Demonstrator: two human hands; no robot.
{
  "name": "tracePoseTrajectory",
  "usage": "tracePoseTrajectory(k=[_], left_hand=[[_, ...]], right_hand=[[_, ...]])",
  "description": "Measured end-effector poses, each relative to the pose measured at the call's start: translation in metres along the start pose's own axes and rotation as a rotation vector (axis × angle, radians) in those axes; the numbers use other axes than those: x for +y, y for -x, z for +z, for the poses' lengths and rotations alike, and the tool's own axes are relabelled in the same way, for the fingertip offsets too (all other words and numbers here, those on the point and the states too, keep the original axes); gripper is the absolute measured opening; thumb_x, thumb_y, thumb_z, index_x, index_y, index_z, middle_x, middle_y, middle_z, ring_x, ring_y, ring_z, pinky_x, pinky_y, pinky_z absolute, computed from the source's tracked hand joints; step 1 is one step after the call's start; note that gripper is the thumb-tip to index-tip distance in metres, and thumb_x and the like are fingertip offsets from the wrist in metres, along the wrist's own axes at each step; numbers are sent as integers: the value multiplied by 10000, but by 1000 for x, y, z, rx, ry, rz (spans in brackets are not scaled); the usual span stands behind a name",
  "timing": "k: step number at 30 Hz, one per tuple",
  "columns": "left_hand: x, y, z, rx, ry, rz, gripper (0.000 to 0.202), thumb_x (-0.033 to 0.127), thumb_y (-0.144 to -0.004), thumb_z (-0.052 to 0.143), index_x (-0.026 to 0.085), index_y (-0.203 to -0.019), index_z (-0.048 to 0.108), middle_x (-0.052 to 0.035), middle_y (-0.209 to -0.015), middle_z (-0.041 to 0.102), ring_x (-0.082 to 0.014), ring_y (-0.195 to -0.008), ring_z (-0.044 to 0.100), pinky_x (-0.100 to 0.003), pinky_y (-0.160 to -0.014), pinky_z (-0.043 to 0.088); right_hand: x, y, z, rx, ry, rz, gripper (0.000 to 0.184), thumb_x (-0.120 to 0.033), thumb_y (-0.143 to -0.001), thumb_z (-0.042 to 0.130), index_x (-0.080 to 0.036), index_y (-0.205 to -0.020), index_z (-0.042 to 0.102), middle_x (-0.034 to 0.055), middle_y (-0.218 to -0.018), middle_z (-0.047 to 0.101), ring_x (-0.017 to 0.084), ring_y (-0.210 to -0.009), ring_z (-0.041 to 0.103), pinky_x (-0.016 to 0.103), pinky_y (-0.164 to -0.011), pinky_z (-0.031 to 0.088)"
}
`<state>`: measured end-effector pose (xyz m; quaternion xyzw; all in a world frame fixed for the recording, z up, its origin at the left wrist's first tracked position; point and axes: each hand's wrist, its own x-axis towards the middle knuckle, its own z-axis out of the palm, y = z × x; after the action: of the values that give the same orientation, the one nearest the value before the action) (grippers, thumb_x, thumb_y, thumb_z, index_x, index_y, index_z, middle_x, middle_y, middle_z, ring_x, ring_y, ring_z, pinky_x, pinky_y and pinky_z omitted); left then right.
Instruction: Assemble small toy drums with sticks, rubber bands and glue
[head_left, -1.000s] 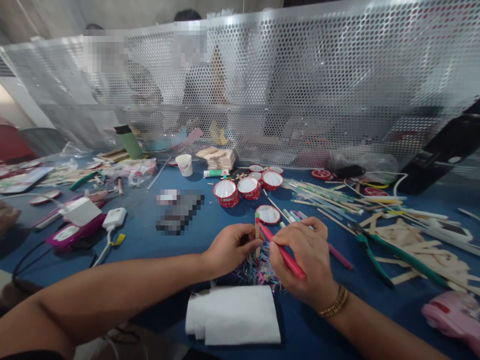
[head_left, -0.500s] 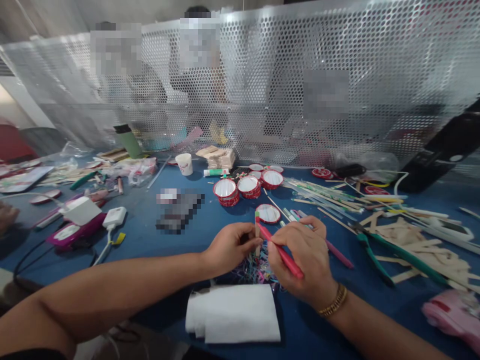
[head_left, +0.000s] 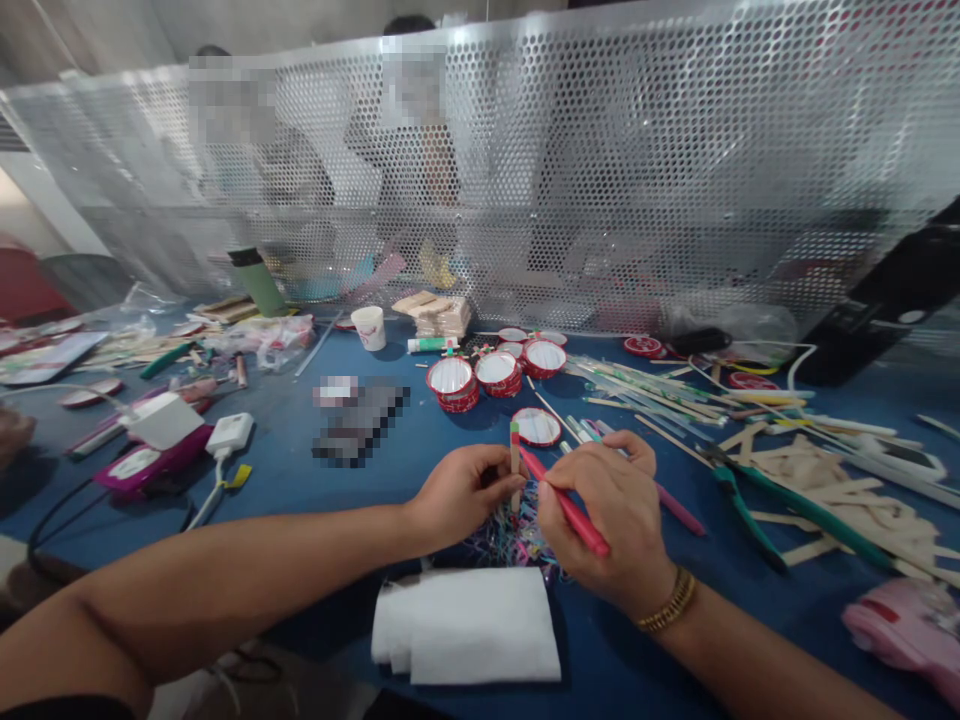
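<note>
My left hand (head_left: 459,494) pinches a small upright wooden stick (head_left: 514,452) with red and green marks near its top. My right hand (head_left: 611,520) grips a red pen-like tool (head_left: 564,502), its tip touching the stick. Both hands hover over a heap of thin coloured strips (head_left: 510,535) on the blue table (head_left: 300,480). A folded white cloth (head_left: 469,625) lies just in front of the hands.
Red-rimmed round lids (head_left: 496,372) sit beyond the hands. Green-handled pliers (head_left: 742,505) and many wooden sticks (head_left: 832,480) lie to the right, a pink object (head_left: 904,630) at the right corner. A charger (head_left: 229,435) and magenta device (head_left: 146,465) lie left. A perforated metal screen (head_left: 600,180) stands behind, people beyond it.
Both hands have barely moved; the pen tip stays at the stick. The people behind the screen have shifted a little.
</note>
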<state>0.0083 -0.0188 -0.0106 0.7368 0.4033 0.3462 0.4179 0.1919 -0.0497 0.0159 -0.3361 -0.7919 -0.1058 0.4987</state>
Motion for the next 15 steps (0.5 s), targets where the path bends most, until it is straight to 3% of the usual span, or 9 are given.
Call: tracePoseTrajectory(k=[15], left_hand=[[2, -1, 0, -5, 25, 16, 276, 371, -898, 584, 158, -732, 529, 49, -629, 415, -96, -593, 346, -215, -544, 290]], right_hand=[[-2, 1, 1, -29, 3, -17, 109, -131, -820, 585, -210, -787, 518, -45, -651, 594, 146, -654, 575, 429, -893, 346]])
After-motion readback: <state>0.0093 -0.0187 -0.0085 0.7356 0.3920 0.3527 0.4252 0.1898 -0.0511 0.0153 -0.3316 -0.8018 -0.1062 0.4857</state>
